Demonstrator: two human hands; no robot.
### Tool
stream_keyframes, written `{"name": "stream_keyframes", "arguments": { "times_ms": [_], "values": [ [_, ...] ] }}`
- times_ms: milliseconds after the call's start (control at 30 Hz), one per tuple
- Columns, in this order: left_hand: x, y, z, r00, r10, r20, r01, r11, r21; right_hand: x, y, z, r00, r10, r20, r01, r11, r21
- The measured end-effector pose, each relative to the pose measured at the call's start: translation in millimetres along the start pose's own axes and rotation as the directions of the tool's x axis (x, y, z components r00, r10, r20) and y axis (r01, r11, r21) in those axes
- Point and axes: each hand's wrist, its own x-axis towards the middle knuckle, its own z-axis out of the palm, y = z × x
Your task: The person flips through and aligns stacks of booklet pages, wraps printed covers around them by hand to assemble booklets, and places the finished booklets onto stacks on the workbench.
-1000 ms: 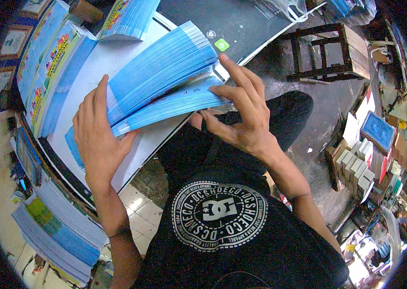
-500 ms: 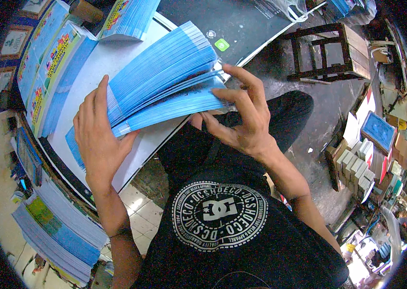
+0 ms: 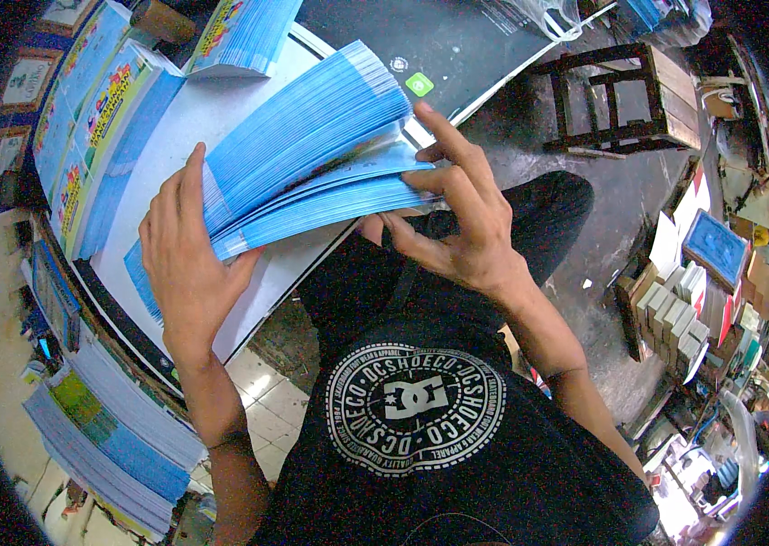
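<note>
A thick, fanned stack of thin blue booklets [image 3: 302, 127] lies slantwise over the white tabletop [image 3: 243, 114]. My left hand [image 3: 186, 250] is closed round its left end, thumb on the near side and fingers pointing away. At the right end, my right hand [image 3: 471, 214] grips the near portion, its thumb low at the near edge and a finger on top. Its index finger reaches up beside the far portion's corner. Between the two portions a gap opens toward the right, with a printed surface showing inside.
More blue booklets stand in stacks [image 3: 116, 136] at the left and another pile [image 3: 243, 41] at the far edge. A brown cardboard tube [image 3: 163, 20] lies behind them. Bundled paper stacks [image 3: 102, 446] sit low left. A wooden stool [image 3: 625, 100] and piled books [image 3: 675, 309] are on the right.
The gap in the booklet stack has widened, and more booklets lie in the near portion. My right index finger has shifted slightly away from me. My left hand has stayed in place.
</note>
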Motion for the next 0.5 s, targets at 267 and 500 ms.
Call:
{"name": "stream_keyframes", "arguments": {
  "times_ms": [267,500],
  "values": [
    [0.4,-0.7,0.9,1.000,0.007,-0.009,-0.007,1.000,0.013,-3.7,-0.8,1.6,1.000,0.019,-0.024,-0.019,0.999,0.027],
    [0.4,-1.2,1.2,1.000,-0.002,0.007,0.002,1.000,0.001,-3.5,-6.3,-1.6,0.993,0.108,-0.038,-0.106,0.994,0.039]
  ]
}}
